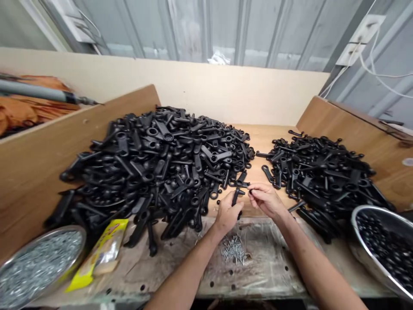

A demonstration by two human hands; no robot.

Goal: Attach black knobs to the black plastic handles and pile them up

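Black handle [235, 198] sits right of centre in the frame, its lower part hidden in the left hand [227, 213], whose fingers are curled round it, its short peg pointing right. Close by, the right hand [265, 199] has its fingertips pinched on a small dark piece [251, 192], mostly covered and too small to make out. The bowl of metal bits [84, 242] at lower left and the bowl of black pieces [359, 241] at lower right are both cut off by the frame edges
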